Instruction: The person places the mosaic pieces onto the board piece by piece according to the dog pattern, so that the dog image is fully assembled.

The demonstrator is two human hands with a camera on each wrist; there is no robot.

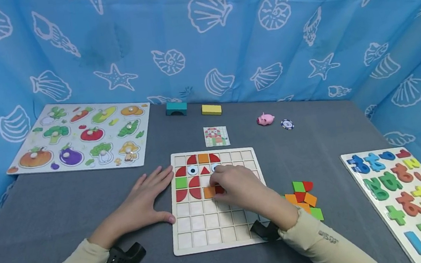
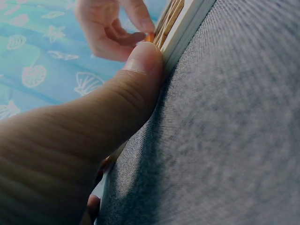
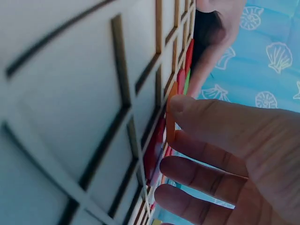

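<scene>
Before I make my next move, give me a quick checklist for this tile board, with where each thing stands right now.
1. Grip on the orange square: ok, pinched by the thumb and index finger of the right hand.
2. Board steadied: ok, the left hand touches its left edge.
3. Orange square fully seated: cannot tell, the fingers cover part of it.
4. Picture card unobstructed: ok, it lies just beyond the board's far edge.
5. Loose tiles nearby: ok, piled off the board's right side, partly hidden.
6. All cells filled: not ok, the visible lower cells are bare.
</scene>
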